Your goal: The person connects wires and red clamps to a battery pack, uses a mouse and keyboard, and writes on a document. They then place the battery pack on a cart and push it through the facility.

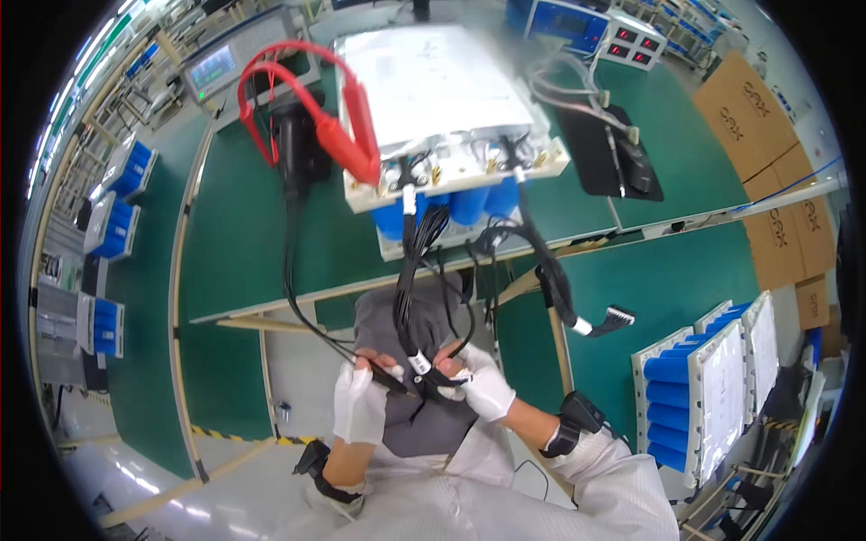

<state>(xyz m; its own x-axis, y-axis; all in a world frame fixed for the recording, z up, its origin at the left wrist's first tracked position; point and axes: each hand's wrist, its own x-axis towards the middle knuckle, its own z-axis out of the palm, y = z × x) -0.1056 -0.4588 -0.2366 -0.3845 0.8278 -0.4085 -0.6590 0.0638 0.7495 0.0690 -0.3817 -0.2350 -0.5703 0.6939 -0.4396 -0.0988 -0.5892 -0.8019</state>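
Both my hands wear white gloves with bare fingertips and meet over my lap. My left hand (363, 397) is closed on a slim black probe (390, 380), from which a thin black lead (290, 261) runs up to the table. Closed fingers of my right hand (480, 383) grip the lower end of a black wire harness (406, 311) near its white label (419, 364). The connector at that end is mostly hidden by my fingers. That harness hangs from a battery pack (442, 99) with a white top and blue cells. A second harness (555, 279) ends in a loose connector (617, 321).
Red cable loops with a clamp (347, 135) lie left of the pack on the green table (239, 243). At right are a black mat (604, 153), more battery packs (699, 388) and cardboard boxes (749, 113). A screened instrument (214, 70) stands far left, a blue one (566, 27) at the back.
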